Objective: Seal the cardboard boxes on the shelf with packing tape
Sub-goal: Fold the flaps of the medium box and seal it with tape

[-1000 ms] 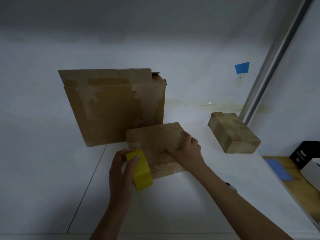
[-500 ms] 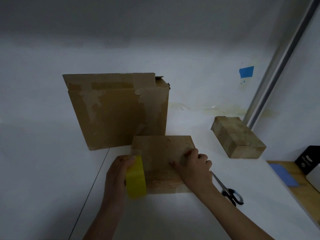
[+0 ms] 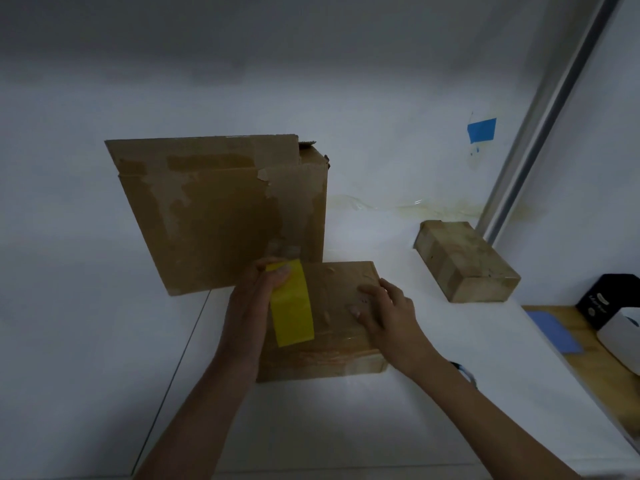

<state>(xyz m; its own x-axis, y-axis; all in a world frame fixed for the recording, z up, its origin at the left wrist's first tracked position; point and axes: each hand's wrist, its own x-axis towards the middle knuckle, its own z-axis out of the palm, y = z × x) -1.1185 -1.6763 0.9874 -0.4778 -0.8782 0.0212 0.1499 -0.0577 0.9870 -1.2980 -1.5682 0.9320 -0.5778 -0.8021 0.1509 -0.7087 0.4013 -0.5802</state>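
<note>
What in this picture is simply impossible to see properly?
All in the head view:
Yellow tape roll: its loose end, hidden behind the left hand.
Small box: its top seam, under the right hand and in dim light.
Small item: mostly behind the right forearm.
Black box: print too small.
White object: cut off by the right edge.

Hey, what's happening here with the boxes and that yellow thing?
A person is working on a flat cardboard box on a white shelf. The left hand grips a yellow tape roll at the box's left side, while the right hand rests on its top. A tall box stands behind it, and a small box lies off to the right.
</note>
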